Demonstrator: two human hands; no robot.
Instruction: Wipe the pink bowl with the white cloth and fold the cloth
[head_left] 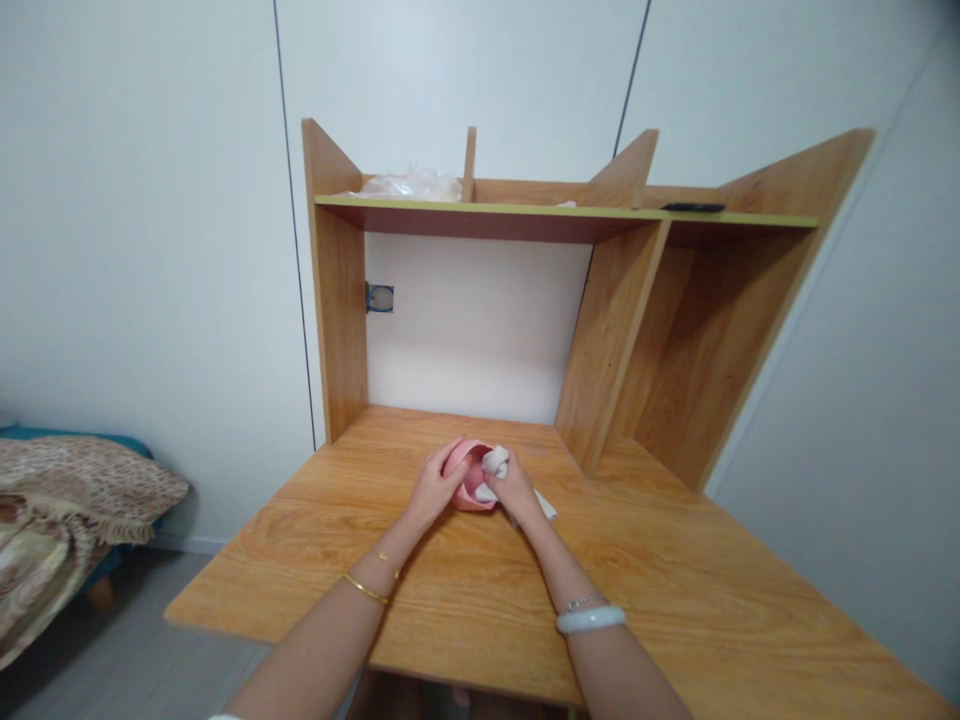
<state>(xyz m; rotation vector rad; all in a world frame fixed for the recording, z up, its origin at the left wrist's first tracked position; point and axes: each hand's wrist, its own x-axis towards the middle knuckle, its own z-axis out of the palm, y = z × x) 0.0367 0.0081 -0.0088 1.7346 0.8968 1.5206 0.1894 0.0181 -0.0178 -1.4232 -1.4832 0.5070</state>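
Observation:
A pink bowl [475, 503] is tipped on its side over the wooden desk [480, 600], its opening turned to the right. My left hand [437, 485] grips the bowl by its left rim, thumb inside and fingers around the outside. In my right hand [516, 490] is a bunched white cloth [495, 460], held at the bowl's opening. Part of the cloth reaches into the bowl, and a loose end shows beyond my right wrist. The fingertips of my right hand are partly hidden by the cloth.
A wooden shelf unit [487, 222] rises from the back of the desk, with a clear plastic bag [412, 185] and a flat dark object [694, 207] on top. A wall socket box [380, 298] shows behind. A patterned blanket [67, 500] lies over blue furniture at the left.

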